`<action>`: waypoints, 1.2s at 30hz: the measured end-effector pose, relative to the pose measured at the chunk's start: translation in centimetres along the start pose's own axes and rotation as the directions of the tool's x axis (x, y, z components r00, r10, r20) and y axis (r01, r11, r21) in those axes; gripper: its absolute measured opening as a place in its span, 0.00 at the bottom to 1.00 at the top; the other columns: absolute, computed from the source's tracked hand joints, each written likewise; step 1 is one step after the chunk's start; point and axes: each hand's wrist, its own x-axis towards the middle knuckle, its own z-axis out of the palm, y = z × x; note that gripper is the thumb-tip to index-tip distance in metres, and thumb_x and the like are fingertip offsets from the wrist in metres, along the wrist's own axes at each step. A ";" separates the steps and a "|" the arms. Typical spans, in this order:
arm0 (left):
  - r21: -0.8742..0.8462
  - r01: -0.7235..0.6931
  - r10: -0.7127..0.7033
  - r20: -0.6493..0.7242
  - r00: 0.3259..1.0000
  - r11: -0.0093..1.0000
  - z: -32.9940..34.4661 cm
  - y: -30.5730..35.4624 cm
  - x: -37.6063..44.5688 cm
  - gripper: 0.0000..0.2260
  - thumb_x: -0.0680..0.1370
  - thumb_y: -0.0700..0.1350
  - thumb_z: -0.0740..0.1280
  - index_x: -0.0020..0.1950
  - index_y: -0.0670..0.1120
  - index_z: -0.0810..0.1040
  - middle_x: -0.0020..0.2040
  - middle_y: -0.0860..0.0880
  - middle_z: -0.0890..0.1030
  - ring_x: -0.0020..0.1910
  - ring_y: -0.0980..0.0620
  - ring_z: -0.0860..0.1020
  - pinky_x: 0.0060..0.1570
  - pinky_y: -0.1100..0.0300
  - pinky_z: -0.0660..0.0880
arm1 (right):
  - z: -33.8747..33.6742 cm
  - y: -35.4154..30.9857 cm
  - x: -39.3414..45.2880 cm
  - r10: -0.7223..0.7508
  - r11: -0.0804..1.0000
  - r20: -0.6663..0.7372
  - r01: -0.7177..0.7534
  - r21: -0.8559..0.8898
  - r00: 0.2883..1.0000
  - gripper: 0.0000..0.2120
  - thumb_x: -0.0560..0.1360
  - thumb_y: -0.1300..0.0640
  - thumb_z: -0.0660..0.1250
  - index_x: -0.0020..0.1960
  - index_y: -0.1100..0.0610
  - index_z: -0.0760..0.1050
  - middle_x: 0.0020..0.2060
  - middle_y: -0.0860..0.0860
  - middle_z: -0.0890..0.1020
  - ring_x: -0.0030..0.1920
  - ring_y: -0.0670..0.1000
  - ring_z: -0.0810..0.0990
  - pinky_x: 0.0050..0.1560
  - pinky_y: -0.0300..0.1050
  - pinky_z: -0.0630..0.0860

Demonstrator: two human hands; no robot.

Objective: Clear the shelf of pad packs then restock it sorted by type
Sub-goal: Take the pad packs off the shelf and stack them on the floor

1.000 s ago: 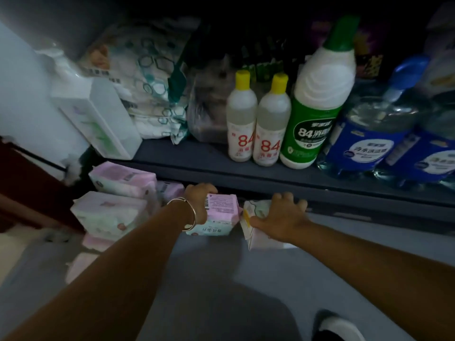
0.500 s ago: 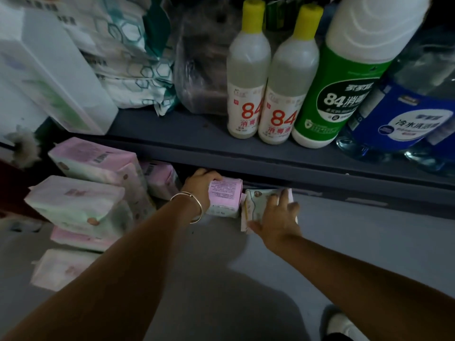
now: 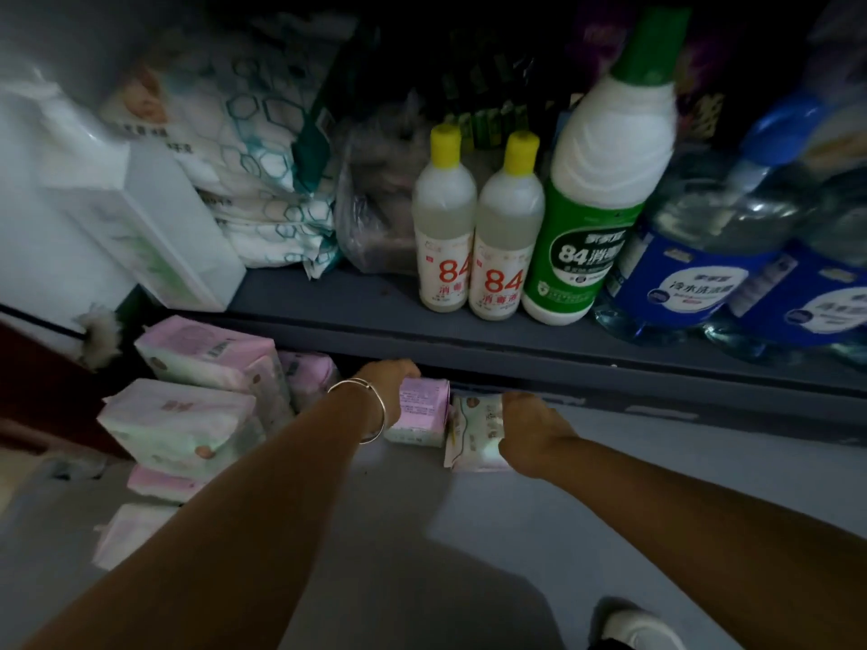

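Below the dark shelf board (image 3: pixel 539 342), my left hand (image 3: pixel 389 375), with a bangle on its wrist, grips a pink pad pack (image 3: pixel 420 412) from the left side. Right beside it, my right hand (image 3: pixel 530 422) is closed on the right end of a white and green pad pack (image 3: pixel 471 433). Both packs stand on the grey floor at the shelf's lower opening and touch each other. Further left lies a heap of several pink and green pad packs (image 3: pixel 187 424), stacked on one another.
The shelf above carries two yellow-capped "84" bottles (image 3: pixel 474 236), a large green and white bottle (image 3: pixel 596 204), blue-labelled jugs (image 3: pixel 703 255), a hexagon-print bag (image 3: pixel 253 180) and a white box (image 3: pixel 140 227). A white shoe (image 3: pixel 638 626) shows at the bottom right.
My right hand went from lying flat with spread fingers on the white and green pack to closing on it. The view pulled back a little. My left hand stays on the pink pack.
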 end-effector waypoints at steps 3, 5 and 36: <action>-0.051 -0.046 0.049 0.049 0.998 0.998 -3.5 2.0 -2.3 0.24 0.71 0.28 0.64 0.65 0.44 0.73 0.63 0.45 0.76 0.61 0.49 0.75 0.55 0.68 0.69 | -4.0 -0.1 -2.9 -0.091 0.996 -0.058 0.091 -0.002 0.994 0.16 0.77 0.62 0.61 0.64 0.63 0.69 0.62 0.60 0.74 0.61 0.59 0.75 0.56 0.48 0.74; -0.087 -0.089 0.093 0.044 0.995 0.992 -6.2 4.3 -4.2 0.25 0.70 0.28 0.67 0.65 0.44 0.73 0.61 0.44 0.76 0.57 0.50 0.75 0.54 0.65 0.72 | -7.0 -0.3 -5.2 -0.161 0.987 -0.110 0.162 0.005 0.981 0.12 0.77 0.59 0.62 0.59 0.62 0.72 0.57 0.58 0.76 0.58 0.58 0.76 0.55 0.48 0.75; 0.389 -0.338 0.512 -0.566 0.646 0.857 -31.0 37.3 -4.7 0.39 0.69 0.54 0.73 0.75 0.50 0.57 0.73 0.48 0.58 0.72 0.46 0.57 0.69 0.51 0.59 | -43.1 9.6 -16.9 -0.097 0.989 -0.843 -0.046 -0.142 0.529 0.27 0.73 0.55 0.69 0.70 0.55 0.65 0.67 0.55 0.66 0.67 0.58 0.63 0.64 0.53 0.65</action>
